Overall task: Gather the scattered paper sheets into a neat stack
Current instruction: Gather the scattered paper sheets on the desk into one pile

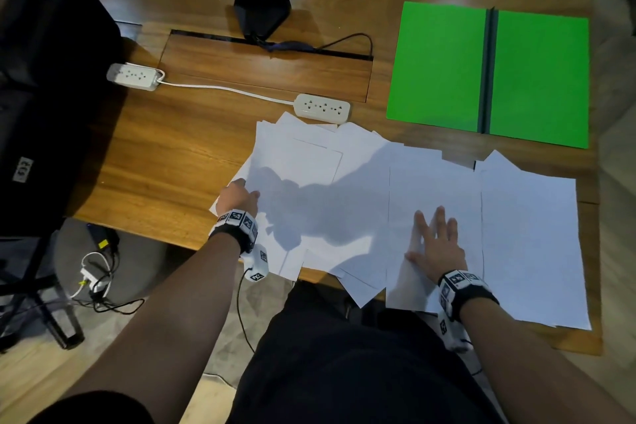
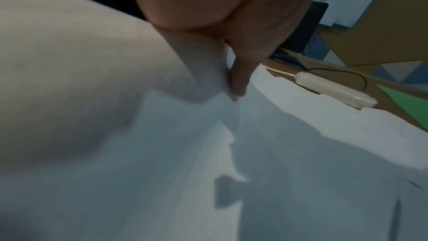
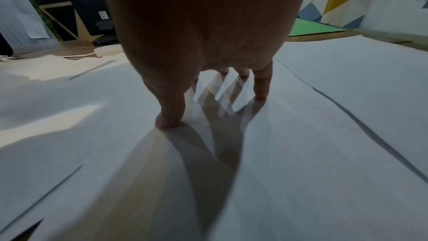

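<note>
Several white paper sheets (image 1: 344,189) lie spread and overlapping across the near half of the wooden desk (image 1: 165,162), some hanging over its front edge. My left hand (image 1: 241,194) is at the left end of the spread and pinches the edge of a lifted sheet (image 2: 115,98) between thumb and fingers. My right hand (image 1: 435,237) lies flat with spread fingers on a sheet (image 1: 433,182) near the middle right. In the right wrist view its fingertips (image 3: 170,122) press on the paper (image 3: 324,135).
An open green folder (image 1: 488,76) lies at the far right of the desk. Two white power strips (image 1: 323,108) (image 1: 132,76) joined by a cable sit behind the sheets. A monitor stand (image 1: 261,14) is at the back, a black bag (image 1: 51,79) at the left.
</note>
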`<action>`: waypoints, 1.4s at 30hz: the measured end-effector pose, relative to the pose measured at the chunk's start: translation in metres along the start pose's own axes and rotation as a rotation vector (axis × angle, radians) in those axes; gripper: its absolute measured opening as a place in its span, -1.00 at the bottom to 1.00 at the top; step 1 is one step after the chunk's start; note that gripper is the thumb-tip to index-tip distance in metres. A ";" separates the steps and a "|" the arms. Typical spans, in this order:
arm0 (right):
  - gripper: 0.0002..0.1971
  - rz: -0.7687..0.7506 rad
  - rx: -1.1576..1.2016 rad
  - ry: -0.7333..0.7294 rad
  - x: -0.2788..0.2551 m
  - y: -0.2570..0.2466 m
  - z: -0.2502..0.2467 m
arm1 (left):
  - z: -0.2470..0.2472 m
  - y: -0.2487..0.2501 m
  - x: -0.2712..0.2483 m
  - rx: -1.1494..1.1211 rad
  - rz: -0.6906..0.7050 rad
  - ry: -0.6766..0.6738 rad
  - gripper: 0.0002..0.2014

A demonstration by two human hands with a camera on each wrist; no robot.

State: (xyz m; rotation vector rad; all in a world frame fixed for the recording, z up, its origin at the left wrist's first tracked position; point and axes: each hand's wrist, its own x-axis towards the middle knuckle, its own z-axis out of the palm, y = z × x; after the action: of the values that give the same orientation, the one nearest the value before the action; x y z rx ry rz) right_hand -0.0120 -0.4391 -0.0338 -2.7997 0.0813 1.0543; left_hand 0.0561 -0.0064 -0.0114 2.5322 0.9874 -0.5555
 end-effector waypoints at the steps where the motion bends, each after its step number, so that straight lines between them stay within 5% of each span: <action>1: 0.02 0.003 -0.005 0.001 0.000 0.000 0.000 | 0.000 0.001 -0.004 -0.044 0.029 0.013 -0.50; 6: 0.02 0.006 -0.003 -0.006 0.000 -0.001 0.001 | 0.001 -0.003 -0.009 -0.189 0.045 -0.007 -0.37; 16: 0.01 0.014 0.024 -0.039 -0.002 -0.003 -0.003 | -0.012 0.006 0.021 -0.261 0.015 -0.146 -0.72; 23: 0.02 0.005 0.015 -0.044 -0.002 -0.001 -0.004 | -0.029 0.010 0.047 -0.138 -0.029 -0.099 -0.59; 27: 0.02 0.008 0.018 -0.044 -0.001 -0.002 -0.005 | -0.023 0.023 0.042 -0.070 -0.019 -0.057 -0.35; 32: 0.02 0.013 0.023 -0.048 -0.002 -0.003 -0.006 | -0.021 0.025 0.050 -0.080 -0.064 -0.108 -0.41; 37: 0.02 0.017 0.018 -0.057 -0.003 -0.003 -0.006 | -0.015 0.025 0.050 -0.007 -0.095 -0.138 -0.08; 42: 0.03 0.015 0.014 -0.051 -0.001 -0.003 -0.006 | -0.005 0.025 0.042 0.083 -0.074 -0.113 -0.36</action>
State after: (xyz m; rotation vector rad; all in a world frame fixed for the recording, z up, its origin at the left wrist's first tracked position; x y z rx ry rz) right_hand -0.0089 -0.4374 -0.0287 -2.7619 0.1039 1.1237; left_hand 0.1034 0.0019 -0.0224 2.5121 1.0404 -0.7667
